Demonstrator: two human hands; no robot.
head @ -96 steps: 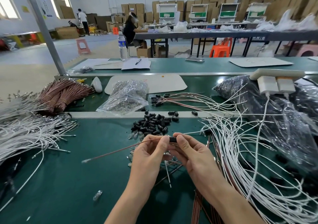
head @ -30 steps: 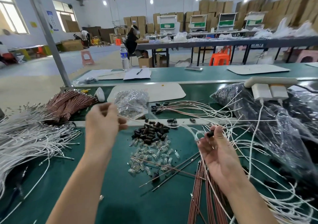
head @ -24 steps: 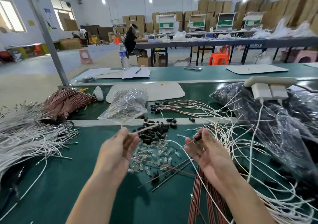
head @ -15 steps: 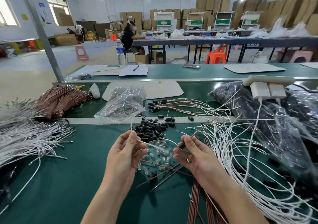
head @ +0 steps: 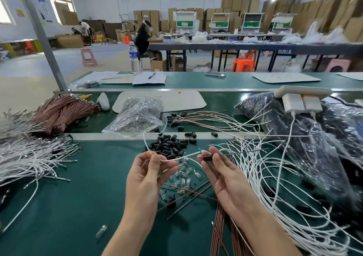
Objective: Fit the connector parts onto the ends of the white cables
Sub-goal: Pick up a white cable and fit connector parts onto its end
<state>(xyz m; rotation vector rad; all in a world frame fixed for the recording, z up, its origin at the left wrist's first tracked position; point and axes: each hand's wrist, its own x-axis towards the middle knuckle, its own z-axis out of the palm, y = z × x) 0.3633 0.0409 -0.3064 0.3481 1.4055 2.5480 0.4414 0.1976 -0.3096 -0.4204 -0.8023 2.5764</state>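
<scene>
Left grip [head: 146, 175] pinches white cable [head: 184, 155]; right grip [head: 225, 179] pinches black connector [head: 208, 158].

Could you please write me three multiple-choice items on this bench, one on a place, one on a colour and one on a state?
1. Where does the pile of black connectors lie?
A. just beyond the hands
B. on the far table
C. under the plastic bag

2. What colour is the cable that the left hand pinches?
A. brown
B. white
C. black

3. What is the right hand doing?
A. lying flat on the bench
B. lifting the bottle
C. holding a black connector

Answers: 1 A, the pile lies right behind both hands; 2 B, the pinched cable is plainly white; 3 C, its fingers grip the connector.
</scene>
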